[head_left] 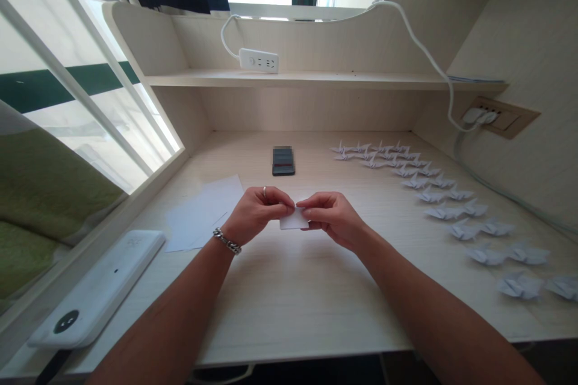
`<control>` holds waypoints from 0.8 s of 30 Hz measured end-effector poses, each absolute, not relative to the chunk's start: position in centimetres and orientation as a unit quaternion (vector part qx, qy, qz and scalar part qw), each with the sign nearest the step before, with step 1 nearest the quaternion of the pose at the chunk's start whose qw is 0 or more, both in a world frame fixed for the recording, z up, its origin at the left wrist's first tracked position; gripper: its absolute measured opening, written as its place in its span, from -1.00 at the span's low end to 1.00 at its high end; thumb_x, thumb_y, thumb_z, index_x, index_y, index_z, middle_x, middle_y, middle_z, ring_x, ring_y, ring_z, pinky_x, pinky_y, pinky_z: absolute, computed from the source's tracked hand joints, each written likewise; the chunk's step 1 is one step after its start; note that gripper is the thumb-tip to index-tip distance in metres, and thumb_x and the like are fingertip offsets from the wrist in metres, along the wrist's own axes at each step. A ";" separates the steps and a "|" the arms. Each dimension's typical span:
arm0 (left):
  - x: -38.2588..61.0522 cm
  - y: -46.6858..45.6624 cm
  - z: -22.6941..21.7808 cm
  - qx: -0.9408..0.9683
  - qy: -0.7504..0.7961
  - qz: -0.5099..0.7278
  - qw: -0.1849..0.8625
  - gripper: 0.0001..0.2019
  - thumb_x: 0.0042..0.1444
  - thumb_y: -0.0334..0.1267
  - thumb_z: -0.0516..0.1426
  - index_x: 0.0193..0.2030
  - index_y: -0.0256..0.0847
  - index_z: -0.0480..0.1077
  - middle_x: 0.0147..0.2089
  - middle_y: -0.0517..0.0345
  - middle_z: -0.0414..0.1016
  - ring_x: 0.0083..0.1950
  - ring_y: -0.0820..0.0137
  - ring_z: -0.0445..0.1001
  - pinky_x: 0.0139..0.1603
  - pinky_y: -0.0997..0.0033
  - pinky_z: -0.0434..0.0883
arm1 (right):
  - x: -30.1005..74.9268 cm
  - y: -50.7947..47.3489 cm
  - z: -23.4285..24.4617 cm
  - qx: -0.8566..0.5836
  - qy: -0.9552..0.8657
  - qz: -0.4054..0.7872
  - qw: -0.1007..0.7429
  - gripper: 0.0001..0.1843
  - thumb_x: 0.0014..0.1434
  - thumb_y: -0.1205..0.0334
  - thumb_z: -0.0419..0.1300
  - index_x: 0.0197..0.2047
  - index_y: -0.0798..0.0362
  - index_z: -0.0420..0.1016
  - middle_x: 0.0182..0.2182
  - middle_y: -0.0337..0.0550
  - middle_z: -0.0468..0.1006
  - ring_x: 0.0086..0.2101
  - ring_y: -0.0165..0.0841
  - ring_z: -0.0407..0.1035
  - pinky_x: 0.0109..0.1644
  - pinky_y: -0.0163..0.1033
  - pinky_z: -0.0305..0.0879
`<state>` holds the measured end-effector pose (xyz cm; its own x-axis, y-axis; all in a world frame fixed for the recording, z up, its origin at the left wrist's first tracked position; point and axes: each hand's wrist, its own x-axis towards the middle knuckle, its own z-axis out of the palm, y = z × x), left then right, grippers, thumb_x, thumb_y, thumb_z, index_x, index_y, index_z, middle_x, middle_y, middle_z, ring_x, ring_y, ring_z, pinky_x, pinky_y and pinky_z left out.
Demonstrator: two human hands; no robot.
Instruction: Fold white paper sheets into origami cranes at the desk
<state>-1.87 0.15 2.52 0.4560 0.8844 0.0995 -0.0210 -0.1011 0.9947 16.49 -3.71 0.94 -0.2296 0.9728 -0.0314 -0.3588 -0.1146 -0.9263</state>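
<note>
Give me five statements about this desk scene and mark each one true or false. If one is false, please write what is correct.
The left hand and right hand pinch a small piece of white paper. True.
The chain bracelet is on the right wrist. False: it is on the left wrist.
Folded paper cranes lie in rows to the right of the hands. True.
The white power strip lies on the desk. False: it sits on the shelf above.
Loose white paper sheets lie to the left of the hands. True.
</note>
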 end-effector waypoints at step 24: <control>-1.6 0.2 1.8 0.687 0.366 0.345 0.524 -0.86 -0.15 -0.30 0.33 -0.42 -0.30 0.54 -0.49 0.13 0.54 -0.45 0.47 0.44 -0.44 0.53 0.36 | 16.8 -3.7 1.4 -0.436 -0.401 0.677 0.436 -0.71 -0.27 0.20 0.50 -0.48 0.17 0.56 -0.54 -0.20 0.51 -0.50 -0.47 0.39 -0.41 -0.34 0.34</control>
